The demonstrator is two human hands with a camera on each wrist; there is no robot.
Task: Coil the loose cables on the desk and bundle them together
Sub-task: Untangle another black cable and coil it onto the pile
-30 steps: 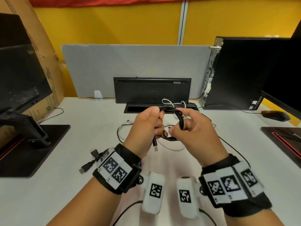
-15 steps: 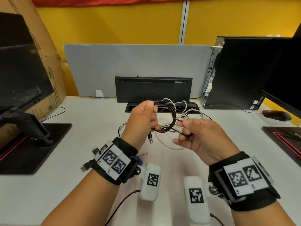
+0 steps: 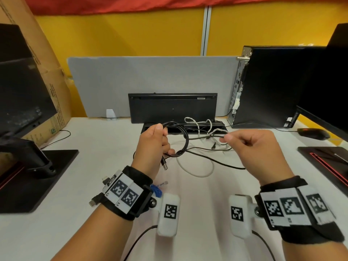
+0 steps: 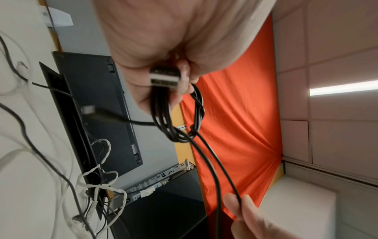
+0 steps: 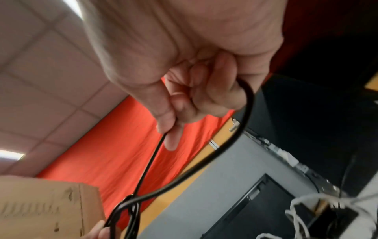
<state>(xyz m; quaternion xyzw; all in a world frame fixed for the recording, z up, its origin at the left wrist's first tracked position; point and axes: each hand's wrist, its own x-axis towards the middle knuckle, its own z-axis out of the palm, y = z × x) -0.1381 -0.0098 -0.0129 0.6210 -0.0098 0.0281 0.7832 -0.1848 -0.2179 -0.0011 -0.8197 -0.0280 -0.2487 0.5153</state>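
Note:
My left hand [image 3: 155, 143] grips a coil of black USB cable [image 3: 183, 140] above the white desk [image 3: 56, 213]; its USB plug [image 3: 164, 164] hangs below the fist and shows close up as the plug [image 4: 164, 77] in the left wrist view. My right hand [image 3: 244, 142] pinches the cable's free run [image 3: 207, 136], pulled taut to the right of the coil, with a loop held in its curled fingers [image 5: 196, 97]. The strand wraps around the coil [image 4: 192, 129]. A white cable [image 3: 195, 166] and a braided white cable [image 3: 199, 123] lie loose on the desk behind the hands.
A black keyboard [image 3: 172, 108] leans on the grey divider [image 3: 150, 81]. A black computer tower [image 3: 263, 87] stands at the right, with a mouse [image 3: 313, 133] and monitor base [image 3: 327, 159] nearby. At the left are a monitor stand [image 3: 32, 166], a cardboard box [image 3: 43, 63] and black connectors [image 3: 96, 200].
My hands have moved apart: the right hand has drawn the free cable run out to the right while the left hand keeps hold of the coil.

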